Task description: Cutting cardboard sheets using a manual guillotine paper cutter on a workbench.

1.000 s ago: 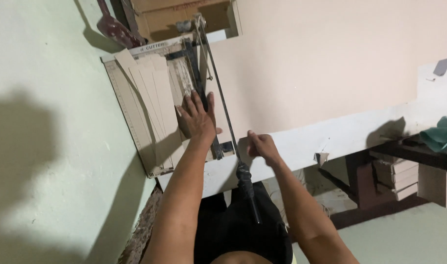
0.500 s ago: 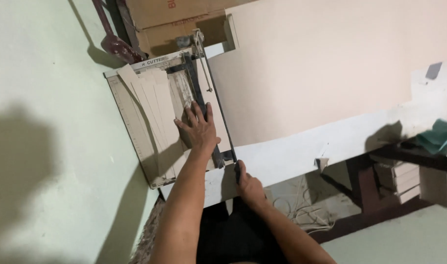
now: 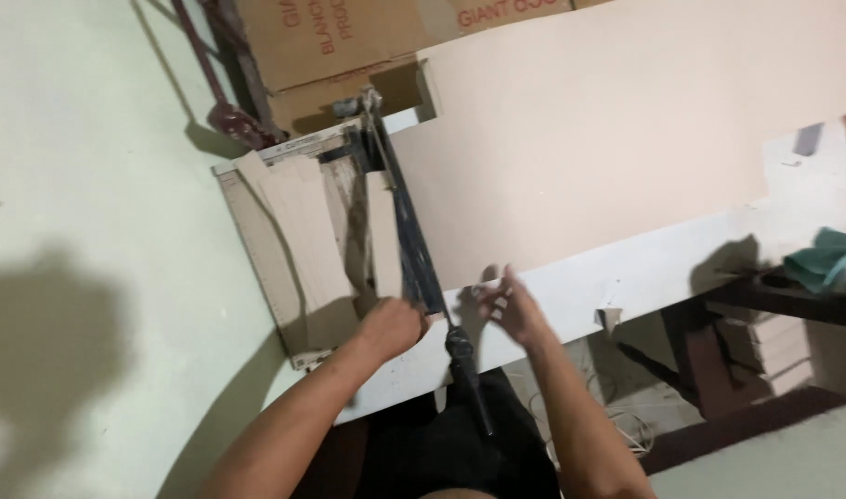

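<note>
I see my left hand [image 3: 392,325] clenched on the near end of the card strips [image 3: 305,242] lying on the paper cutter [image 3: 284,305]. Right hand [image 3: 511,307] released, fingers spread, just beside the cutter's black lever handle [image 3: 467,374]. Brown cardboard box [image 3: 335,42] with red lettering stands behind; contents hidden. Large beige sheet [image 3: 589,139] to the right.

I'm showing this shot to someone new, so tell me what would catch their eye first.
The paper cutter at the centre, its dark blade arm lowered along the edge of a big pale sheet that fills the upper right. The left hand presses cut strips at the cutter's near end, while the right hand hovers open beside the black handle. Brown boxes stand behind, at the top.
</note>
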